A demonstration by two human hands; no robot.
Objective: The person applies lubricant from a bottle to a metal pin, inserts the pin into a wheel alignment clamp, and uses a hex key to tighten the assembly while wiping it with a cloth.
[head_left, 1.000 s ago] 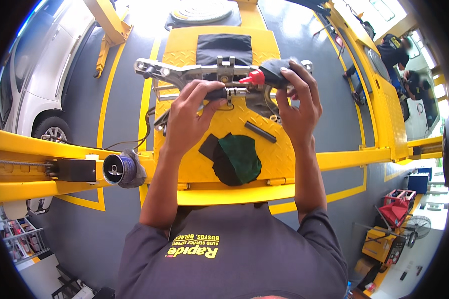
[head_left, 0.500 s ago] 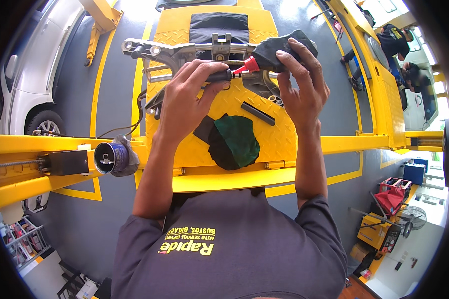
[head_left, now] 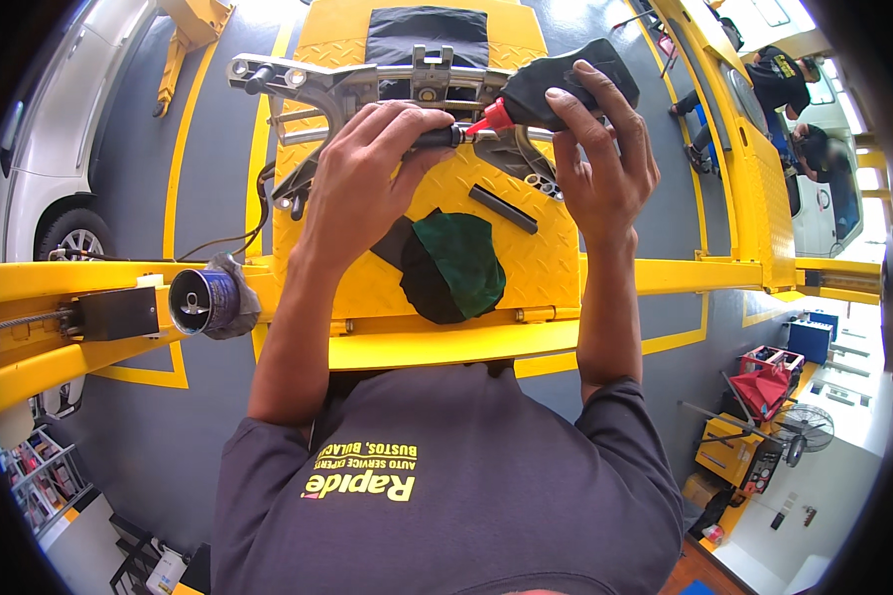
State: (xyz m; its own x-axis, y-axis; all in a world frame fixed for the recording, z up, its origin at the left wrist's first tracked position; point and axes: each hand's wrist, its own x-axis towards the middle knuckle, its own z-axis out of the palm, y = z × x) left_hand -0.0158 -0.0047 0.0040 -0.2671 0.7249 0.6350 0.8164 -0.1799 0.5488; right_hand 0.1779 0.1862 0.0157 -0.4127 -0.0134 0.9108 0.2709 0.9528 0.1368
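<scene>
My left hand (head_left: 367,169) grips a short black cylindrical part (head_left: 437,137) with a metal end. My right hand (head_left: 605,149) holds a dark bottle (head_left: 577,81) tilted leftward, its red nozzle (head_left: 488,118) at that metal end; I cannot tell if they touch. Both lie over a cast metal assembly (head_left: 327,91) with bolt holes and rails on a yellow tread-plate platform (head_left: 536,280). Nearer me lie a green-and-black cloth (head_left: 451,268) and a dark bar (head_left: 503,208). A folded dark cloth (head_left: 425,27) sits at the back.
A blue can (head_left: 193,302) rests on the yellow lift rail (head_left: 675,278) at left, beside a hose. A white car (head_left: 79,198) stands left. Two people (head_left: 776,84) work by another vehicle at right; a fan (head_left: 802,428) and equipment are lower right.
The red nozzle has moved down to the end of the black part as my right hand raised and tilted the bottle. The whole scene has shifted up and left in view.
</scene>
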